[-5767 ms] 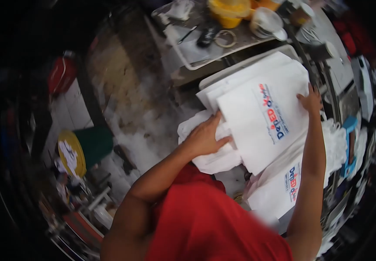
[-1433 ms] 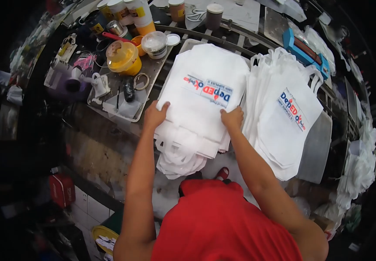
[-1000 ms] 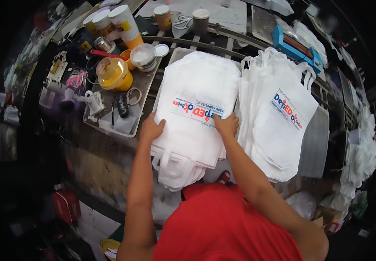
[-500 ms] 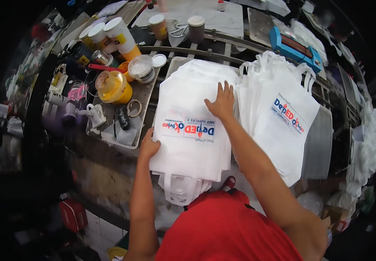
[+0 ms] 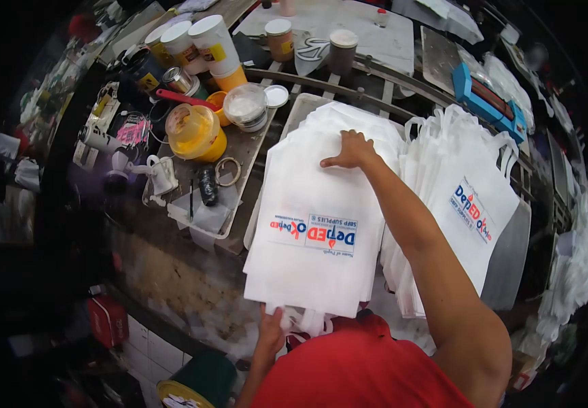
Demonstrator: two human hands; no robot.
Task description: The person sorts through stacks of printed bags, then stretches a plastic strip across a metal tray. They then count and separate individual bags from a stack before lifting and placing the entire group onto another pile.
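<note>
White bags (image 5: 301, 180) lie stacked before us, left of a second pile (image 5: 471, 245); the topmost's blue-and-red print (image 5: 313, 232) is upside down; our right hand (image 5: 352, 151) lies on it, fingers spread; our left hand (image 5: 269, 331) meets its lower edge, grip unclear.

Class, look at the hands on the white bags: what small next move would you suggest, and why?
Probably the left hand should straighten the handles below the bag's near edge: it is right beside them, they look bunched, and the right hand, resting on the top bag, could steady it.
</note>
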